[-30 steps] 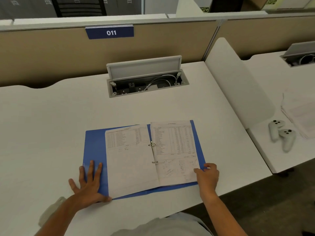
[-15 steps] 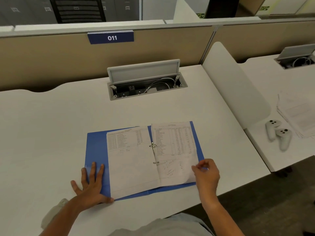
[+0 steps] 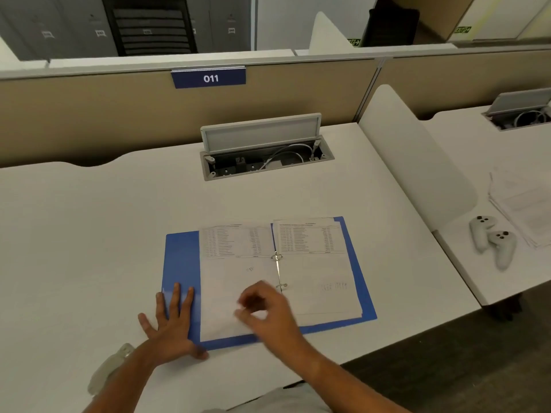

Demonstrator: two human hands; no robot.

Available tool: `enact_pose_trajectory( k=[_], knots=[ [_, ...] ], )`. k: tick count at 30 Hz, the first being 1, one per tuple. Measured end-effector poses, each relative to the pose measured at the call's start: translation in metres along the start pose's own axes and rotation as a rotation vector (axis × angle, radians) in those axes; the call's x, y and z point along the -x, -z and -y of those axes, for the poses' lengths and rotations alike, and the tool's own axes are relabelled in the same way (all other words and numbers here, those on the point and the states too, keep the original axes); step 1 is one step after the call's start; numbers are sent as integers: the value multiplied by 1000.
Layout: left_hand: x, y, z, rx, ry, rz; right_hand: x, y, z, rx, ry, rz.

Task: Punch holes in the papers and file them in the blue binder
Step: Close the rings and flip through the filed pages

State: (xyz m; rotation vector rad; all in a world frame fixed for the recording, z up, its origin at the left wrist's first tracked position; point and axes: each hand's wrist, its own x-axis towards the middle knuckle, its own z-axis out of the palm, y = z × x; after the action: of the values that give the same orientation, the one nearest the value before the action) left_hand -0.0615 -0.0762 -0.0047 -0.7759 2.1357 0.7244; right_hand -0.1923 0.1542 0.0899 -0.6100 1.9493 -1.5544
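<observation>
Two rings (image 3: 279,271) carry the papers (image 3: 235,281) in the blue binder (image 3: 180,260), laid open at 6 o'clock on the tabletop (image 3: 89,234). Left hand (image 3: 170,324) is pressed flat, grip open; right hand (image 3: 265,308) is blurred, grip indeterminate. Punched holes could be torn by hasty flipping.

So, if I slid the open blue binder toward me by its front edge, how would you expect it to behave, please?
The blue binder lies flat and thin-covered, so it would probably slide easily on the smooth white desk. Its sheets look ring-held, likely travelling along, though free corners may flutter.
</observation>
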Motion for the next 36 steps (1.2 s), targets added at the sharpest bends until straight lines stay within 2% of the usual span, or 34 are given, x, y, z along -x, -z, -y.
enact_pose_trajectory(
  k=[2,5,8,11,14,22,25,31,33,36],
  knots=[
    [1,0,-1,2,-8,-2,-7,34,-12,-6,-109,-278],
    [0,0,-1,-5,-6,-2,-10,100,-42,125,-310,-656],
    [-2,0,-1,-22,13,-3,0,155,-83,183,-563,-786],
    [-4,-2,-1,-34,29,-5,11,174,-106,273,-709,-735],
    [-4,-2,-1,-39,35,-4,14,170,-110,362,-705,-691],
    [-3,-2,-3,-34,44,-13,9,169,-115,209,-720,-731],
    [-3,-3,-3,-34,42,-18,11,170,-101,237,-611,-757],
    [-4,-3,-3,-47,47,-18,4,139,-35,326,-249,-777],
    [-4,-4,-3,-43,45,-16,3,108,-7,411,-109,-661],
    [-4,-4,-4,-47,40,-21,9,51,27,470,63,-348]
  ],
)
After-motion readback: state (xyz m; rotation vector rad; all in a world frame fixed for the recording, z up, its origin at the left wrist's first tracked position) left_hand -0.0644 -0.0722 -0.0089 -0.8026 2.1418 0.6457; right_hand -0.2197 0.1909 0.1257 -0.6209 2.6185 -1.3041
